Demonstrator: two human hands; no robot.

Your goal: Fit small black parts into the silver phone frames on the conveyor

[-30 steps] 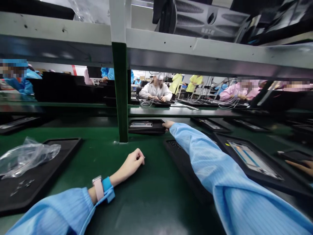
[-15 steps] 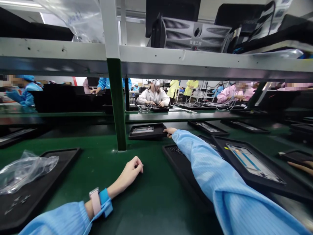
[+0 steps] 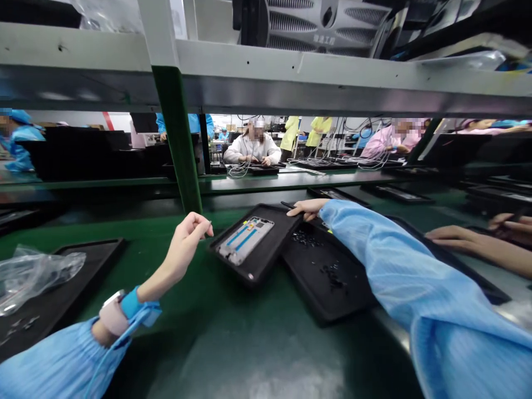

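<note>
My right hand (image 3: 308,209) grips the far right edge of a black tray (image 3: 272,252). Tilted, the tray hangs over the green bench and overlaps the corner of another tray. In it lies a silvery phone frame (image 3: 245,239) with blue strips and small yellow patches. A thin dark stick-like piece (image 3: 287,205) pokes out by my right fingers; its kind is unclear. My left hand (image 3: 189,238), to the left of the tray, has thumb and forefinger pinched together; anything between them is too small to name. Below my right sleeve, a second black tray (image 3: 332,288) holds many small black parts.
At left, a black tray (image 3: 89,266) carries a clear plastic bag (image 3: 39,277) and small pieces. A green post (image 3: 177,138) rises behind my left hand to a shelf (image 3: 291,69). Another person's hand (image 3: 453,238) reaches in from the right. More trays stand along the back.
My right hand has drawn the tray with the phone frame off the back strip, nearer and turned. My left hand has risen and shifted left. The other person's hands reach further in.
</note>
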